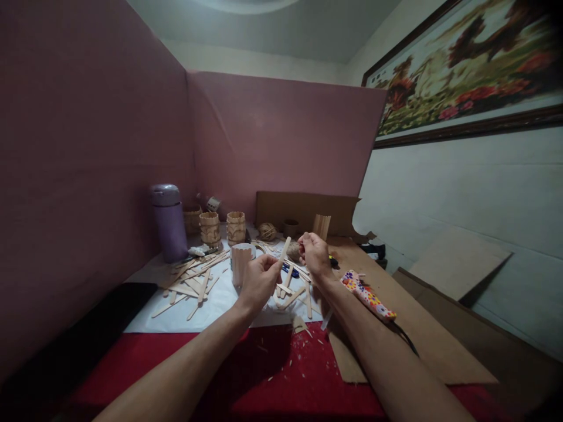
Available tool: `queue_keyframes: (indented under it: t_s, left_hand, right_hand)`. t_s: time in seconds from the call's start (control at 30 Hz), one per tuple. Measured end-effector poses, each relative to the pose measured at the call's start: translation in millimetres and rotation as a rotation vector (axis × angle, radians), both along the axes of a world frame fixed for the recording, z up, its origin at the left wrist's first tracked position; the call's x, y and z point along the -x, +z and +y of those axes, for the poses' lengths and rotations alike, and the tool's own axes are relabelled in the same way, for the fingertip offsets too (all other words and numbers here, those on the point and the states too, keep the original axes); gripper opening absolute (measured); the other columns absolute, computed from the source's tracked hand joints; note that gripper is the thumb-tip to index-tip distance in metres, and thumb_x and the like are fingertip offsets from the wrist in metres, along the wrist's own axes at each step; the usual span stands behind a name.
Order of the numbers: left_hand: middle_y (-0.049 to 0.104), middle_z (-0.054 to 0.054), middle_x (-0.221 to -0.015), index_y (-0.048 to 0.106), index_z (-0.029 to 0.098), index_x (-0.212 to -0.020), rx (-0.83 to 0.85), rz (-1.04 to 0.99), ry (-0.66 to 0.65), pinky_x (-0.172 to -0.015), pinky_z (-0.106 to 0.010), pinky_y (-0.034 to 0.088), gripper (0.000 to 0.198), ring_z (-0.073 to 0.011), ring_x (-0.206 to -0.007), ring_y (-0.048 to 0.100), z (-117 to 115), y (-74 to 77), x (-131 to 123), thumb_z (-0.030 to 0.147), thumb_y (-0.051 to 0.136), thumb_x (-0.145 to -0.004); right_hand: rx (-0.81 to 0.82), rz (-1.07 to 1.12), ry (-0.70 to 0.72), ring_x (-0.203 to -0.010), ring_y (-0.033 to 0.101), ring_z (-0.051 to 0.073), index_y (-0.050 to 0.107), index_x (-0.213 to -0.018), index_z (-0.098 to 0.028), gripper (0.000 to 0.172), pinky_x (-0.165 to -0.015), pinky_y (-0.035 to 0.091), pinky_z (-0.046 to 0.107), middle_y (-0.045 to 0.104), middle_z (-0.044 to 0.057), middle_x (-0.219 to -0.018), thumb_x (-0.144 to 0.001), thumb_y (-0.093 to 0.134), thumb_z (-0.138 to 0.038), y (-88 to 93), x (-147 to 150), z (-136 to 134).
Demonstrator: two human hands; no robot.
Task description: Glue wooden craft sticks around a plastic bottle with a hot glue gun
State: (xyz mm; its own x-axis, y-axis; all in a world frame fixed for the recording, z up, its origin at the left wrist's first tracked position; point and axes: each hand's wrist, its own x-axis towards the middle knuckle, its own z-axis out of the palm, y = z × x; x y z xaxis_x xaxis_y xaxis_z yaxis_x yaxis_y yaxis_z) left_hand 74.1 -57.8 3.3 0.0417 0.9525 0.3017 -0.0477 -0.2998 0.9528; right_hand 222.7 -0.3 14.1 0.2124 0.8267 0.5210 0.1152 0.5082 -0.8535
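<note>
Between the thumb and fingers of my left hand [258, 282], a wooden craft stick [285, 248] points upward. My right hand [316, 255] is just to its right with the fingers pinched together; whatever they may hold is too small to make out. A white cup partly covered with upright craft sticks [241, 265] stands beside my left hand. Loose craft sticks [196, 287] lie scattered on the white sheet [145, 316]. Blue-handled scissors [290, 271] lie among sticks behind my hands. Near my right forearm rests a flower-patterned glue gun [367, 295] with a black cord.
A purple bottle [169, 225] stands at the left, near stick-covered cups [236, 228]. A twine ball [267, 231] sits at the back. Brown cardboard [422, 328] covers the right side. Wood scraps lie on the red cloth [246, 375]. Pink panels [281, 135] rise behind.
</note>
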Motion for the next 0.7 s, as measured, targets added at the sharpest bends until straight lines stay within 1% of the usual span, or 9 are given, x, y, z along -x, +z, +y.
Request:
queue_keyframes:
  t_s: [0.2,0.3,0.4,0.5,0.63,0.7]
  left_hand:
    - [0.054,0.004,-0.047,0.055,0.016,-0.068,0.001,-0.092,0.003,-0.032,-0.018,0.024,0.032,-0.0045,-0.030,0.036,0,3.6,1,0.044,0.070,-0.071]
    - [0.055,0.004,-0.050,0.057,0.015,-0.074,-0.012,-0.143,0.021,-0.033,-0.018,0.026,0.031,-0.0055,-0.032,0.040,-1,6.1,1,0.043,0.071,-0.070]
    - [0.058,0.003,-0.055,0.058,0.016,-0.077,-0.043,-0.159,0.026,-0.034,-0.019,0.030,0.028,-0.0071,-0.035,0.045,-2,8.5,2,0.038,0.072,-0.069]
    - [0.059,0.003,-0.058,0.057,0.016,-0.076,-0.080,-0.145,0.036,-0.036,-0.020,0.033,0.024,-0.0079,-0.039,0.047,-3,10.5,2,0.034,0.070,-0.068]
    - [0.061,0.002,-0.062,0.050,0.019,-0.079,-0.093,-0.109,0.030,-0.040,-0.019,0.035,0.017,-0.0088,-0.044,0.049,-3,10.7,3,0.029,0.062,-0.073]
    - [0.058,0.004,-0.059,0.047,0.021,-0.082,-0.085,-0.091,0.022,-0.040,-0.020,0.035,0.013,-0.0100,-0.045,0.049,-2,9.7,3,0.026,0.057,-0.076]
  right_hand:
    - [0.064,0.174,0.103,-0.039,0.042,0.008,0.052,-0.069,-0.021,0.044,-0.035,0.031,0.021,0.051,-0.005,-0.053,-0.065,0.071,-0.060,0.2,9,-6]
    - [0.071,0.216,0.160,-0.044,0.050,0.009,0.055,-0.071,-0.019,0.039,-0.037,0.037,0.021,0.058,-0.003,-0.057,-0.059,0.077,-0.050,2.7,11,-8]
    - [0.072,0.236,0.209,-0.048,0.053,0.010,0.059,-0.073,-0.018,0.033,-0.042,0.042,0.021,0.060,-0.003,-0.059,-0.055,0.079,-0.038,4.1,12,-9]
    - [0.065,0.254,0.251,-0.048,0.051,0.009,0.061,-0.074,-0.018,0.030,-0.044,0.041,0.021,0.059,-0.004,-0.058,-0.056,0.079,-0.033,5.3,14,-12]
    - [0.073,0.262,0.310,-0.044,0.047,0.008,0.061,-0.077,-0.018,0.029,-0.041,0.035,0.020,0.058,-0.005,-0.056,-0.061,0.077,-0.037,8.2,15,-17]
    - [0.083,0.259,0.337,-0.043,0.048,0.008,0.061,-0.077,-0.018,0.030,-0.040,0.034,0.020,0.059,-0.004,-0.056,-0.062,0.077,-0.038,9.6,16,-20]
